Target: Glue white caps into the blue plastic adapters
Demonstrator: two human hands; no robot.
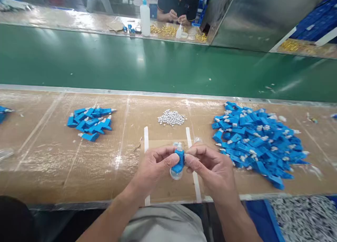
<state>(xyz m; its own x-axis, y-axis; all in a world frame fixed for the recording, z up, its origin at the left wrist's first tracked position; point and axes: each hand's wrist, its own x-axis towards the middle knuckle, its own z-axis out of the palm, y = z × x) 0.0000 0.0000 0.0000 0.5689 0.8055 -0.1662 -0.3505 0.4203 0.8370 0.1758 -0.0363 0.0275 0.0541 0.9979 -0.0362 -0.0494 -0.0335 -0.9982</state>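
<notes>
Between finger and thumb of my left hand [158, 165] is a blue plastic part [179, 161], held over a small clear round piece [176, 174] on the cardboard. My right hand [210, 166] is closed in a pinch at the right side of the blue part; whatever sits between those fingertips is too small to make out. Just beyond both hands lies a little pile of small white pieces [171, 118]. To the right spreads a large heap of blue parts with white tips [255, 140], and a smaller group of similar blue parts [91, 121] lies on the left.
White tape strips [146, 140] mark the cardboard-covered bench [52, 158]. Past its far edge runs a green conveyor belt [118, 63]. Across it, a co-worker's hands [177, 17] are near a white bottle [145, 19] and yellow pieces [165, 30]. A blue bin [273, 221] stands lower right.
</notes>
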